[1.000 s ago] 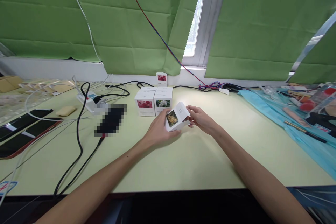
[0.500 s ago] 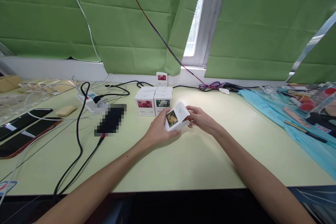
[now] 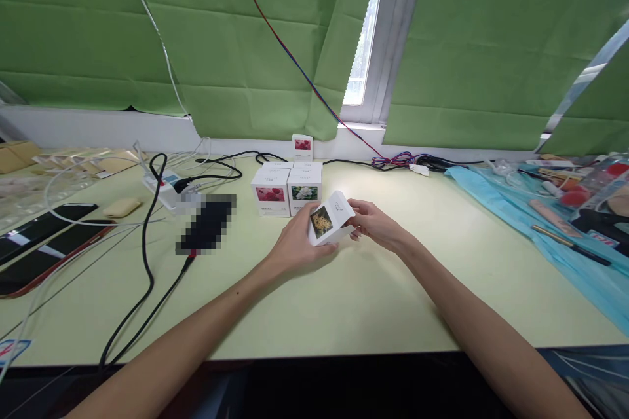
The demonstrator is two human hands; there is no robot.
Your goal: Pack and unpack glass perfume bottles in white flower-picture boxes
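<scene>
A small white box (image 3: 335,217) with a yellow flower picture is tilted above the table, its right end toward my right hand. My left hand (image 3: 293,234) is closed around its left side, thumb along the lower edge. At the box's right end, the fingers of my right hand (image 3: 376,222) are bent against an end flap that stands out; the fingertips are partly hidden behind it. Just behind stand several similar white boxes in a block, the front ones showing pink flowers (image 3: 270,201) and a white flower (image 3: 305,194).
Another pink-flower box (image 3: 302,147) stands by the wall. To the left lie a power strip (image 3: 170,191), cables, a blurred dark device (image 3: 209,224) and dark phone-like slabs (image 3: 54,252). Blue plastic sheeting (image 3: 521,229) with a pen (image 3: 570,245) and clutter lies at right.
</scene>
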